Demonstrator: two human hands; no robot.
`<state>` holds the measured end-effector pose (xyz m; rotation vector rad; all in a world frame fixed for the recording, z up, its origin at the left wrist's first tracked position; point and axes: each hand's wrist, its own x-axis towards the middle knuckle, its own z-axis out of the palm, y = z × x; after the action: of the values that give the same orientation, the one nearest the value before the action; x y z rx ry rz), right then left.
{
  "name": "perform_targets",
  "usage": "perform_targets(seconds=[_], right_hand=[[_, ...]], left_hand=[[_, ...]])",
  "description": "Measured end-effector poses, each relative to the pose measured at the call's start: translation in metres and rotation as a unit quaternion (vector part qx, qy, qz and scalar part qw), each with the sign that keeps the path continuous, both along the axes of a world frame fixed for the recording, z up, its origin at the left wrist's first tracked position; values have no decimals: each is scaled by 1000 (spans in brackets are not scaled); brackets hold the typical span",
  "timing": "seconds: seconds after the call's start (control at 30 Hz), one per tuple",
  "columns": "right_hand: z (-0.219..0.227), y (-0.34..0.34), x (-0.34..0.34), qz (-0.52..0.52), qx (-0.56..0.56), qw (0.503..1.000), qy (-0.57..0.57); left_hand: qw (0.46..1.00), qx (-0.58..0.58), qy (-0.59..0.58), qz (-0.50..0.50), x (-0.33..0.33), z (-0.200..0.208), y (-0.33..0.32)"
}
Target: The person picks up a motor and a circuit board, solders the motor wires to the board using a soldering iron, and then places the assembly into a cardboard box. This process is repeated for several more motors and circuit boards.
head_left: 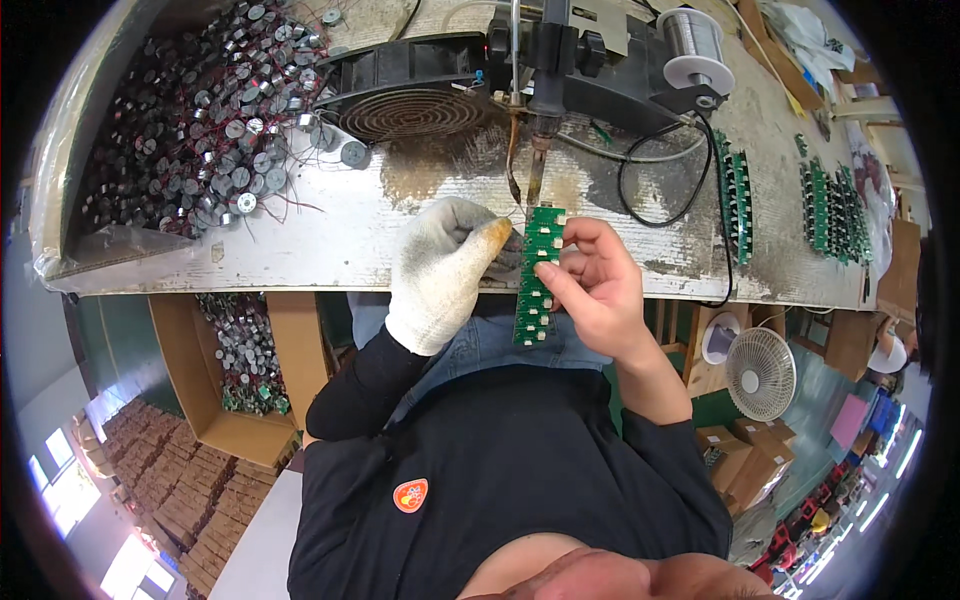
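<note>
Circuit-board strip: we see it upright, slightly tilted, at the centre of the frame, its lower part over the blue jeans (470,348).
Right hand: bare, the hand (603,290) grips the circuit-board strip (532,305) from its right edge, thumb flat on the face, curled fingers by the upper right edge.
Left hand: gloved, the hand (435,270) brings thumb and forefinger together just left of the strip's upper part; we cannot tell what they pinch.
Glove: off-white knit cloth, yellow-brown at the fingertip.
Strip surface: green, long and narrow, with small whitish connectors along it.
Soldering iron: the slim metal tip of the iron (540,150) points down at the strip's top end; we cannot tell whether they touch.
Bench: its worn, whitish top (330,255) has brown scorching at upper centre.
Metal discs: silvery, round, with thin red wires, the discs (240,130) heap at upper left.
Badge: orange-red, on the black shirt (540,450); we cannot read the badge's (410,495) small print.
</note>
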<state>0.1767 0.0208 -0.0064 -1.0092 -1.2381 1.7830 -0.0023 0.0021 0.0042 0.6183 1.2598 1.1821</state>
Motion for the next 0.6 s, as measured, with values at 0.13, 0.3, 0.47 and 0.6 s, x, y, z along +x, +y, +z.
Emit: perform_targets(seconds=[0.13, 0.3, 0.47, 0.6], right_hand=[[2, 0, -2, -4, -8, 1000, 12], [4, 0, -3, -6, 6, 1000, 19], [-1, -1, -2, -10, 11, 1000, 13], [-4, -4, -1, 3, -3, 1000, 13]], left_hand=[[1000, -8, -15, 7, 0, 3, 0], [1000, 14, 9, 0, -2, 6, 0], [1000, -1, -1, 6, 1, 2, -1], [1000, -1, -17, 13, 1, -3, -3]])
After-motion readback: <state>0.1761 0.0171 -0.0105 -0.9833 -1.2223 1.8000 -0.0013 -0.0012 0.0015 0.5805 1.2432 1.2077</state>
